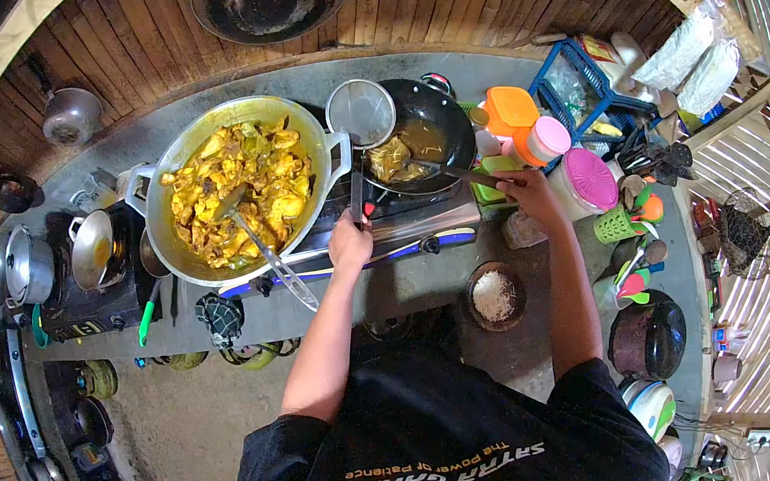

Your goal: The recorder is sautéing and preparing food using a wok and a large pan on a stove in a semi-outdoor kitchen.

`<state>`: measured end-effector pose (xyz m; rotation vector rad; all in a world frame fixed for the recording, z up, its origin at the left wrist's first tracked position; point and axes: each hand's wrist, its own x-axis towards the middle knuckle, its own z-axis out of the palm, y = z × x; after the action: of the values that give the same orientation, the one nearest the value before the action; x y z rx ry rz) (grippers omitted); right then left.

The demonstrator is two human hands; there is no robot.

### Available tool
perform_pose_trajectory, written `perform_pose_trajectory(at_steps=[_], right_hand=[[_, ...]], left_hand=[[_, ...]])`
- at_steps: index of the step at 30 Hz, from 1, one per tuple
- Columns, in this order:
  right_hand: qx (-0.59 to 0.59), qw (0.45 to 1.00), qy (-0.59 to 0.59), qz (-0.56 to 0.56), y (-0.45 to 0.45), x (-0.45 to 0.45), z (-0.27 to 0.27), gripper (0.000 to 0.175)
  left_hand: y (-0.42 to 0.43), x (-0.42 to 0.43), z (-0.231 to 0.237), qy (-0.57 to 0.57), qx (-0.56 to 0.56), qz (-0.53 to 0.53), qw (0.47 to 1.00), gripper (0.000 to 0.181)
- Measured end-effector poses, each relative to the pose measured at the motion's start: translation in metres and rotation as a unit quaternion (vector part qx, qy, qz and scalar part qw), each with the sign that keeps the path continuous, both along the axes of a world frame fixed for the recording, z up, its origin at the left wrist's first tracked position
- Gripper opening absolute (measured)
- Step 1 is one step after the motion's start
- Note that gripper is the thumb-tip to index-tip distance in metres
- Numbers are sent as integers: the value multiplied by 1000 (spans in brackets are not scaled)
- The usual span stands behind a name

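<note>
My left hand (350, 239) is closed round the handle of a round wire-mesh strainer (361, 114), whose bowl is held over the left edge of a black wok (424, 134) on the gas stove. With my right hand (529, 192) I grip the dark handle of a spatula or ladle (445, 168); its head is among golden-brown food (392, 159) in brown liquid in the wok. Left of the strainer stands a large two-handled aluminium pan (157, 230) full of yellow pieces of food (236, 187) in sauce, with a slotted metal spoon (268, 252) resting in it.
Plastic tubs, one with a pink lid (585, 179), and a blue basket (572, 81) stand to the right. A wooden bowl of white shreds (494, 297) sits near my right forearm. At the left are a second stove (94, 304) and a small pan (93, 250). Stove knobs (429, 244) line the front.
</note>
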<state>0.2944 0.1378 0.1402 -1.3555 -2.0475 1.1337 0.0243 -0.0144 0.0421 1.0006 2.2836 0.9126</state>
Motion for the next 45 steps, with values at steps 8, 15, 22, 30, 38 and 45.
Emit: perform_pose_trajectory(at_steps=[8, 15, 22, 30, 38, 45], right_hand=[[172, 984, -48, -8, 10, 6, 0, 31], [349, 926, -147, -6, 13, 5, -12, 31], [209, 965, -159, -8, -3, 8, 2, 25], [89, 987, -120, 51, -6, 1, 5, 23], [-24, 997, 51, 43, -2, -2, -10, 26], [117, 992, -40, 5, 3, -3, 0, 27]], left_hand=[[-1, -1, -2, -18, 9, 0, 1000, 14], [0, 0, -1, -23, -1, -3, 1000, 15], [-1, -1, 1, 0, -7, 4, 1000, 16], [-1, -2, 1, -3, -3, -3, 1000, 16], [0, 0, 5, 0, -7, 2, 1000, 17], [0, -2, 0, 5, -5, 11, 1000, 17]])
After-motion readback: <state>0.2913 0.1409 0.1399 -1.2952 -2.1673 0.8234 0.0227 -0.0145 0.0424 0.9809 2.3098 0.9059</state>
